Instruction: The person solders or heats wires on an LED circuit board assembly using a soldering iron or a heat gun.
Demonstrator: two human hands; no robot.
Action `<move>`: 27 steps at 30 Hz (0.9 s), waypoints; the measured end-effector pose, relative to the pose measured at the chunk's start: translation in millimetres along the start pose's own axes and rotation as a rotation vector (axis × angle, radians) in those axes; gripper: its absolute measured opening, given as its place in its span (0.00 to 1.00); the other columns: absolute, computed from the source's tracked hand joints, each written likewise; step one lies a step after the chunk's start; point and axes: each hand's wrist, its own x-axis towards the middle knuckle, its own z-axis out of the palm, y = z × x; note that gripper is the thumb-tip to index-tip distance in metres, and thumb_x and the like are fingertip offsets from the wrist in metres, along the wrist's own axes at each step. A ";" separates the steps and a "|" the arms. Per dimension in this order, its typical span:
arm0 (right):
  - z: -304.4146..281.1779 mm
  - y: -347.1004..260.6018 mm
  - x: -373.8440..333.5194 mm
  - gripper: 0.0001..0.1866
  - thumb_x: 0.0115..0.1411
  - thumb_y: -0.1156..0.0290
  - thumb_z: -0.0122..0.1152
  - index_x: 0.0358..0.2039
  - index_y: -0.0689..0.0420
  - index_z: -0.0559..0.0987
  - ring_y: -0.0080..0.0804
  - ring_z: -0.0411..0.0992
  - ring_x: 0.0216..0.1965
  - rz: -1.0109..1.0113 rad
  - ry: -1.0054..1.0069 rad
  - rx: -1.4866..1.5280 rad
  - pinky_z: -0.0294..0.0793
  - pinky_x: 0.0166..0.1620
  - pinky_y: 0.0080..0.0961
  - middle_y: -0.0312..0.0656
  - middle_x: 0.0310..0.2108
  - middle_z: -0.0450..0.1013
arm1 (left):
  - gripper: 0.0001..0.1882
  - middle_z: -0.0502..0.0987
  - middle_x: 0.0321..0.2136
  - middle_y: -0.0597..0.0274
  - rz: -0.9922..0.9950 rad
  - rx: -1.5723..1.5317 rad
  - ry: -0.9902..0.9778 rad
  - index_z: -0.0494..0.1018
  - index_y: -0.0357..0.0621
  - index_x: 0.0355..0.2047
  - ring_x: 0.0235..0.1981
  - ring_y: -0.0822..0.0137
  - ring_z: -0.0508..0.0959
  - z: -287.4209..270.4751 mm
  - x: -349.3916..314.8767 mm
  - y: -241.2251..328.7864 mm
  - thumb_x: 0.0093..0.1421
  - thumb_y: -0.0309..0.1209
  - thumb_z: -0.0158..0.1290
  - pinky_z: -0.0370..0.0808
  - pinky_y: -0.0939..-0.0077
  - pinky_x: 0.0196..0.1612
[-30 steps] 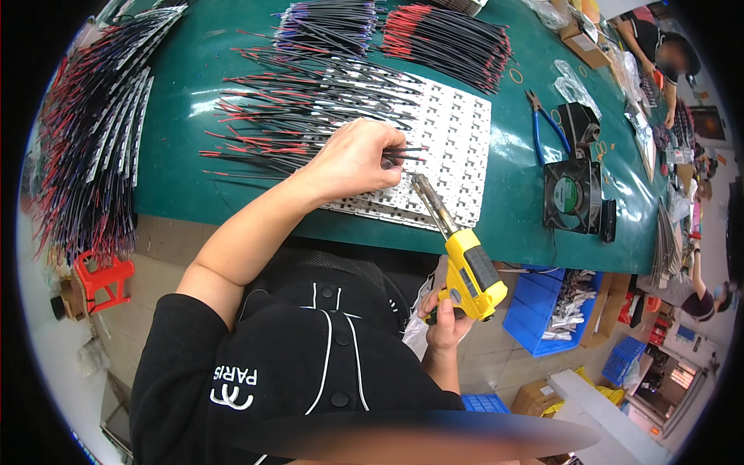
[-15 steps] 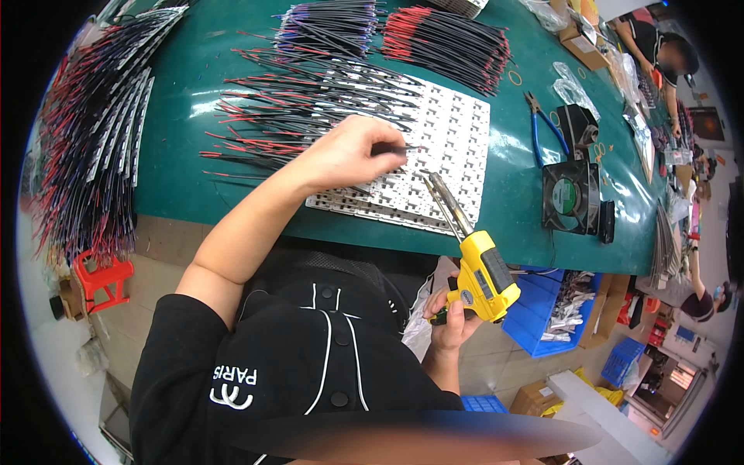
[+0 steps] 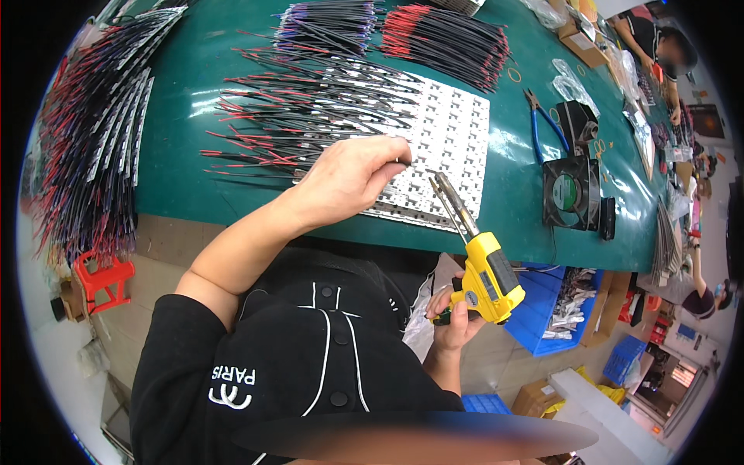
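My left hand (image 3: pixel 353 177) is over a white panel of small boards (image 3: pixel 453 132), thumb and forefinger pinched together. Whatever sits between those fingertips is too small to make out. Black wires with red ends (image 3: pixel 271 108) lie in rows across the panel's left part and stick out past its left edge. My right hand (image 3: pixel 453 319) grips a yellow and black soldering gun (image 3: pixel 490 279) by its handle, in front of the table edge. Its metal tip and thin feed tube point up and left over the panel's near right part, just right of my left fingertips.
Wire bundles, one purple-ended (image 3: pixel 325 27) and one red-ended (image 3: pixel 442 46), lie at the back. Wired strips (image 3: pixel 101 132) pile up on the left. Blue-handled pliers (image 3: pixel 549 128) and a black fan (image 3: pixel 571 195) rest on the right. A blue bin (image 3: pixel 535 314) stands below.
My left hand has come nearer to me over the panel, still pinched. The soldering gun has shifted slightly right and towards me.
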 end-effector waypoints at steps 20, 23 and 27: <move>-2.5 -1.1 -9.9 0.27 0.58 0.68 0.51 0.52 0.72 0.57 0.27 0.64 0.13 0.013 -0.005 0.007 0.68 0.16 0.22 0.49 0.23 0.67 | 0.04 0.71 0.21 0.62 -0.189 -0.048 -0.111 0.76 0.37 0.27 0.23 0.70 0.73 0.8 -4.7 -2.1 0.48 0.22 0.59 0.69 0.77 0.27; 5.4 -1.7 -12.1 0.27 0.58 0.68 0.52 0.52 0.72 0.57 0.27 0.64 0.13 0.008 0.107 -0.013 0.68 0.16 0.22 0.48 0.22 0.67 | 0.04 0.71 0.21 0.61 -0.179 -0.017 -0.087 0.75 0.37 0.25 0.23 0.69 0.73 3.9 -5.5 -5.0 0.47 0.21 0.58 0.69 0.76 0.27; 4.5 -0.4 -13.4 0.27 0.58 0.68 0.52 0.52 0.72 0.58 0.27 0.64 0.13 0.026 0.105 -0.009 0.67 0.16 0.22 0.46 0.19 0.66 | 0.06 0.74 0.22 0.58 -0.087 0.083 -0.077 0.75 0.37 0.26 0.24 0.62 0.75 5.2 -5.4 -6.4 0.47 0.23 0.59 0.71 0.73 0.28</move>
